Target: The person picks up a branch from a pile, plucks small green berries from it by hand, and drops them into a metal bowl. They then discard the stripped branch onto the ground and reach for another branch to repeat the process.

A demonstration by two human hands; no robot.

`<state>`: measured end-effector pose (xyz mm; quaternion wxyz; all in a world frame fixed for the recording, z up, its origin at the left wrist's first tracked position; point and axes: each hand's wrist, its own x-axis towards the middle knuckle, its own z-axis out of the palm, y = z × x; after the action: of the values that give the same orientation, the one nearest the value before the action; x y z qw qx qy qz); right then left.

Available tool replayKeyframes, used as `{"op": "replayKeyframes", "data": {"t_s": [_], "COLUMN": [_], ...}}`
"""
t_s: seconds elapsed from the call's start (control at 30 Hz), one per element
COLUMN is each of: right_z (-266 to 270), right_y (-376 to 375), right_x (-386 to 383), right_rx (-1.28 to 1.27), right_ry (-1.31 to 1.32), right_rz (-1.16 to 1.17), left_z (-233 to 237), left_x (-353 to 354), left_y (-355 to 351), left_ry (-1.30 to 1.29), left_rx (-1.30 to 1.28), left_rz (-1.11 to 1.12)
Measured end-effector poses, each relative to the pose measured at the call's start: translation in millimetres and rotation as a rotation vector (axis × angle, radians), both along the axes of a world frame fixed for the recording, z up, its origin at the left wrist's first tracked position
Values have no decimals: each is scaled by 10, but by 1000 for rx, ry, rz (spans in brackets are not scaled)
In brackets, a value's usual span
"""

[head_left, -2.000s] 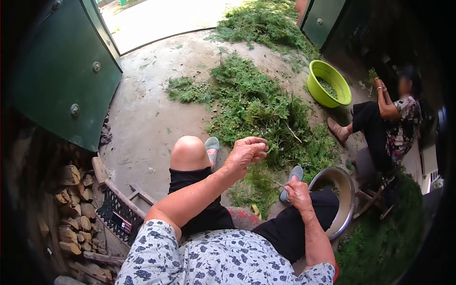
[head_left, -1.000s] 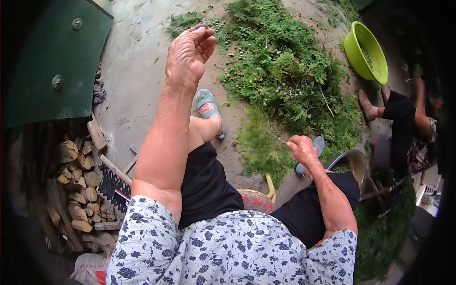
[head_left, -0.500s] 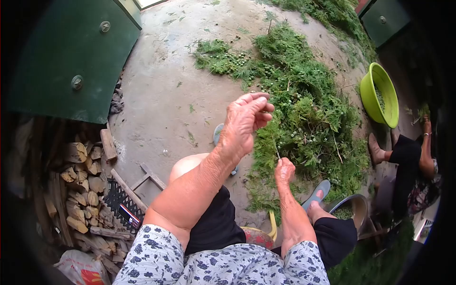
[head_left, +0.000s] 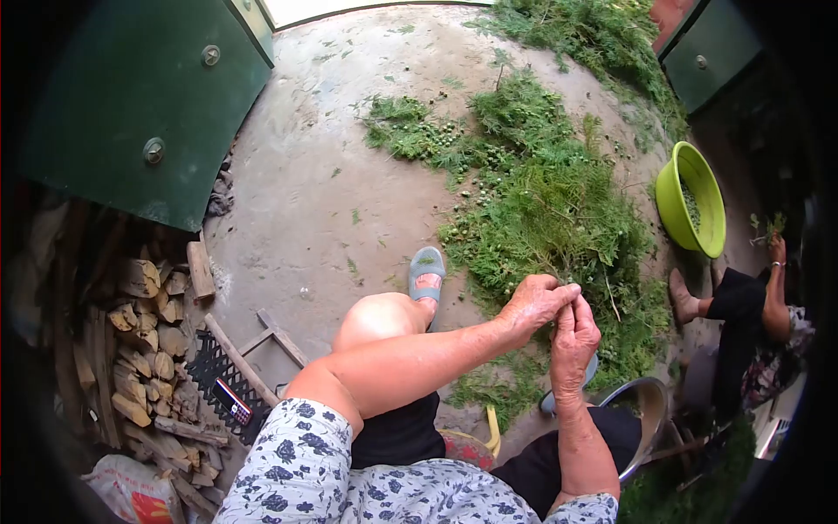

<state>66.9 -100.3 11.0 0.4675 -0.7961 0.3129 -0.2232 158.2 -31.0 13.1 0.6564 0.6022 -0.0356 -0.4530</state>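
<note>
Over the near edge of a heap of evergreen cuttings with small round green cones, my two hands meet at the fingertips. My right hand is closed in a pinch on the stem end of an evergreen branch, whose feathery foliage fans out away from me. Coming across from the left, my left hand pinches at the same stem end, thumb and forefinger together. Whatever small piece lies between the fingertips is hidden. Against the heap, the branch's outline is hard to make out.
A lime-green basin with small green bits stands at right; beside it a person holds a sprig. A metal bowl sits by my right leg. Split firewood and a phone on a black crate lie at left, below green doors.
My left hand has come down and right, from raised in front of me to the right hand's fingertips. My right hand has moved right and nearer me with the branch.
</note>
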Motion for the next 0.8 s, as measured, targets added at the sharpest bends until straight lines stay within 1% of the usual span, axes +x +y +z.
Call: {"op": "replayKeyframes", "data": {"t_s": [0.03,0.07,0.1,0.13,0.17,0.2,0.23,0.27,0.33,0.4,0.47,0.5,0.53,0.57,0.6,0.67,0.7,0.73,0.8], "right_z": [84,162,231,282,307,265,187,140,183,209,164,159,146,84,61,48,122,114,77], "right_y": [-23,-19,6,10,-26,-74,-124,-153,-156,-138,-152,-206,-261,-297,-342,-425,-404,-411,-414], "right_x": [-11,-8,-1,-5,-41,-80,-115,-140,-201,-241,-267,-303,-332,-350,-377,-404,-391,-380,-382], "right_rx": [31,30,53,76,17,17,-112,-241,-188,-244,-226,-177,-130,-123,-121,32,81,78,-2], "right_ry": [81,79,86,92,147,141,97,52,40,27,-38,25,87,30,25,50,80,81,87], "right_rz": [70,68,104,139,186,185,221,259,280,282,250,288,326,280,282,256,220,217,277], "left_z": [97,155,125,91,64,66,73,71,115,168,255,279,325,304,250,203,46,-85,41], "left_x": [-14,-25,-44,-51,-52,-46,-39,-44,-63,50,187,269,391,534,688,980,1184,1370,1588], "left_y": [-29,-52,-107,-128,-155,-183,-217,-275,-362,-345,-319,-316,-274,-206,-124,53,179,303,551], "left_ry": [12,23,6,3,9,15,-55,-63,86,36,99,104,75,46,20,29,-68,-163,-184], "left_rx": [-38,-75,-112,-111,-140,-168,-122,-121,-177,-133,-145,-141,-114,-126,-136,-129,-159,-192,-21], "left_rz": [-5,-9,45,43,26,9,-30,-27,120,117,188,255,295,355,414,572,571,566,681]}}
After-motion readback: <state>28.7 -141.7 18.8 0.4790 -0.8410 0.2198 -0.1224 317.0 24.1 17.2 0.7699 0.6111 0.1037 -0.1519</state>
